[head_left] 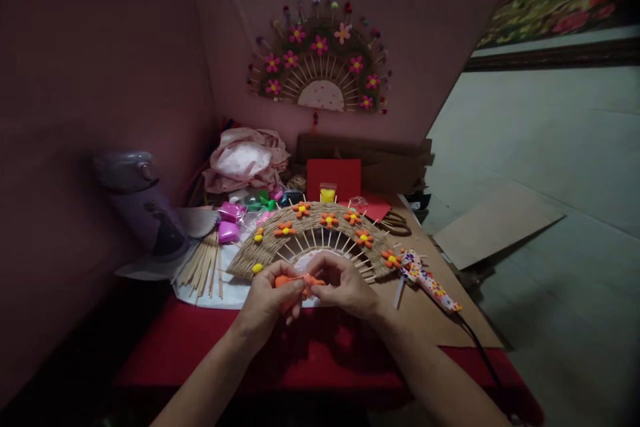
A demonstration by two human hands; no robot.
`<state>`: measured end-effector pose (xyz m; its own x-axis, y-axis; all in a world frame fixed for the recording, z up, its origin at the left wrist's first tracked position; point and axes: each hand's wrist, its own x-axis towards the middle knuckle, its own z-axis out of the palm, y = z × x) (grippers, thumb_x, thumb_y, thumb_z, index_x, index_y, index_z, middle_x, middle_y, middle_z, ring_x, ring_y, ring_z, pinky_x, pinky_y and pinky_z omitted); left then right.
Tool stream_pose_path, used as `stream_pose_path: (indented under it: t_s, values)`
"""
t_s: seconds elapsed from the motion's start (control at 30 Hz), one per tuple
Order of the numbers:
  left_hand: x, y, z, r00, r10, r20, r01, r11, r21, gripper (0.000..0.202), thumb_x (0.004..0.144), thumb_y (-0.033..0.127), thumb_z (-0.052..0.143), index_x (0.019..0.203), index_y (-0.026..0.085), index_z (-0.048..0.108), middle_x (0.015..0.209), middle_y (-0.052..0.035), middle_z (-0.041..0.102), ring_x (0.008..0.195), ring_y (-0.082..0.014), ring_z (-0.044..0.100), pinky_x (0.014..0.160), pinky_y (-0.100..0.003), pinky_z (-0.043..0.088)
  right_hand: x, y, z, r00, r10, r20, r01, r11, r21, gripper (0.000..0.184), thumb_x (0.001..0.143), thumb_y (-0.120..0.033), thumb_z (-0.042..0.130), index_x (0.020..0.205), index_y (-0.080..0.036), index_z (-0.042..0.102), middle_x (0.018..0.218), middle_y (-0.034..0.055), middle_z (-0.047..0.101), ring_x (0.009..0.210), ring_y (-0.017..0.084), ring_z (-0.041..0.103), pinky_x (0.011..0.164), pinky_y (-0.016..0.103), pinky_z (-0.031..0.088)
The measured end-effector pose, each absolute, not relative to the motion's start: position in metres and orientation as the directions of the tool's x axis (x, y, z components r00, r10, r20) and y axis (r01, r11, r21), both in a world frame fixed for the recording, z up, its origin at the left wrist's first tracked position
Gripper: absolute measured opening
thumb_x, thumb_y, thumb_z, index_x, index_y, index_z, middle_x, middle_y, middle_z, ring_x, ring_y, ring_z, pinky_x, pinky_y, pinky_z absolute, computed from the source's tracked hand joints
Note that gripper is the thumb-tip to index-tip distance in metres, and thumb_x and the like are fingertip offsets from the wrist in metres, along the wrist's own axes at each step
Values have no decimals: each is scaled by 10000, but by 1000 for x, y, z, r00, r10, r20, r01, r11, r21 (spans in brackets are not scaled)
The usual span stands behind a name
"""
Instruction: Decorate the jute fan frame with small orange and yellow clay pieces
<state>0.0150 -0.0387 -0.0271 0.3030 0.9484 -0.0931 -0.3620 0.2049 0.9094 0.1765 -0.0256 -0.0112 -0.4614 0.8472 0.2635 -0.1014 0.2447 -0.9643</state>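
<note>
Between my fingers is a lump of orange clay (286,281), partly in what looks like a thin clear wrapper. My left hand (273,297) is closed round its left side, and my right hand (350,283) pinches its right end. Just beyond lies a twine-wrapped fan (270,243) with thin wooden sticks and a pale half-round centre, which my hands partly cover. Orange flowers with yellow middles (329,220) sit along its band. At its left end are yellow pieces (257,268) without orange petals.
A glue gun (430,282) with a flowered pattern lies right on the cardboard (425,320). Left are wooden sticks (200,270), pink clay packs (229,232) and a purple bottle (145,207). Behind are crumpled cloth (245,160), red card (334,177) and a finished-looking fan on the wall (320,63).
</note>
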Motion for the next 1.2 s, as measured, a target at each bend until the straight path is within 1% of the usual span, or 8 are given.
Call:
stream_pose_path:
  t_s: [0.1, 0.27, 0.47, 0.7, 0.8, 0.93, 1.07, 1.2]
  values:
    - [14, -38, -25, 350, 931, -98, -423, 251, 871, 239, 689, 262, 692, 745, 174, 477, 532, 8, 604, 313, -65, 444, 284, -136, 261, 178, -23, -11, -452, 863, 225, -221, 136, -966, 130, 690, -221, 690, 730, -156, 584, 691, -4, 593, 536, 82, 499, 498, 211, 390]
    - [10, -37, -24, 336, 932, -139, -438, 285, 853, 242, 694, 260, 692, 764, 178, 476, 535, 11, 603, 306, -50, 426, 294, -123, 228, 183, -19, -16, -326, 940, 99, -284, 3, -959, 142, 647, -200, 707, 708, -156, 587, 566, -44, 548, 415, 51, 417, 399, 177, 320]
    - [7, -38, -23, 264, 939, -221, -442, 321, 837, 270, 664, 239, 725, 773, 176, 487, 584, 11, 618, 351, -26, 446, 345, -111, 249, 189, -13, -12, -201, 977, 64, -372, -16, -928, 136, 664, -189, 627, 794, -152, 640, 625, -22, 570, 435, 53, 419, 423, 186, 329]
    - [7, -37, -24, 279, 938, -207, -444, 317, 838, 268, 674, 261, 713, 766, 181, 473, 543, 28, 595, 346, -27, 415, 345, -118, 210, 192, -13, -7, -352, 936, -22, -451, -190, -872, 185, 692, -253, 606, 827, -133, 644, 662, 23, 568, 564, 100, 494, 493, 203, 384]
    - [7, -37, -23, 269, 941, -205, -431, 308, 848, 259, 677, 255, 710, 759, 180, 476, 546, 30, 595, 349, -26, 417, 349, -121, 219, 191, -14, -10, -379, 925, 15, -449, -170, -877, 191, 717, -222, 576, 889, -155, 624, 753, 43, 611, 559, 109, 515, 455, 201, 354]
    - [9, -37, -22, 236, 945, -228, -444, 313, 840, 285, 639, 252, 740, 748, 173, 489, 588, 24, 611, 389, -32, 465, 364, -120, 275, 190, -16, -9, -338, 939, 56, -529, -141, -837, 246, 687, -164, 549, 913, -148, 646, 718, 24, 576, 554, 89, 466, 478, 196, 331]
    - [10, -37, -20, 207, 949, -238, -457, 309, 834, 310, 603, 247, 764, 747, 170, 500, 598, 24, 612, 416, -49, 509, 369, -121, 305, 192, -19, -4, -373, 926, 63, -531, -158, -832, 273, 688, -241, 570, 921, -128, 655, 765, 46, 574, 650, 114, 488, 562, 227, 383]
    - [11, -36, -22, 181, 968, -175, -457, 241, 856, 319, 573, 254, 779, 702, 162, 503, 543, 22, 598, 395, -72, 508, 352, -143, 316, 191, -17, -7, -242, 969, 50, -482, -75, -873, 199, 643, -276, 720, 753, -170, 592, 606, -34, 490, 498, 68, 403, 454, 184, 310]
